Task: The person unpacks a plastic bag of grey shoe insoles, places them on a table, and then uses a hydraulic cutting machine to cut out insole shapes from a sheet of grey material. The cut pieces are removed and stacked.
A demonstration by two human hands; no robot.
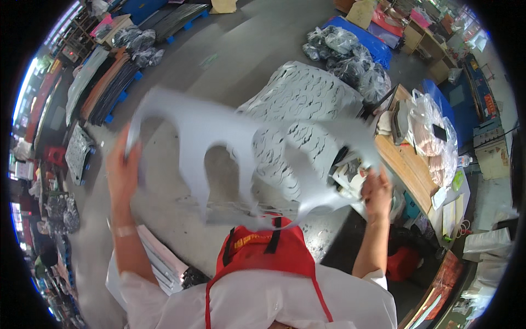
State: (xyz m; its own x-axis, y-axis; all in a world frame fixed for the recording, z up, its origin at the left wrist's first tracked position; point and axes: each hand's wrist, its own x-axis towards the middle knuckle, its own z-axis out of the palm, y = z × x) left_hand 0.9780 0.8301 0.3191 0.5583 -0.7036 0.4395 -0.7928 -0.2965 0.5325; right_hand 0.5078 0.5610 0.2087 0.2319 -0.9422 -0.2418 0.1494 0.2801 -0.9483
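Note:
Stretched between my two hands is a thin grey sheet with large rounded cut-outs, blurred by motion. Its left end is gripped by my left hand, fingers closed round the edge. My right hand pinches the opposite end, near the wooden bench. Through the cut-outs and beyond the sheet, a stack of grey die-cut sheets with wavy slits shows on the floor ahead. What the sheet is made of I cannot tell.
To the right stands a wooden bench with plastic-wrapped pink pieces on it. Clear bags of dark pieces lie behind the stack. Piled sheets on blue pallets are at the far left. White boards lie by my left elbow.

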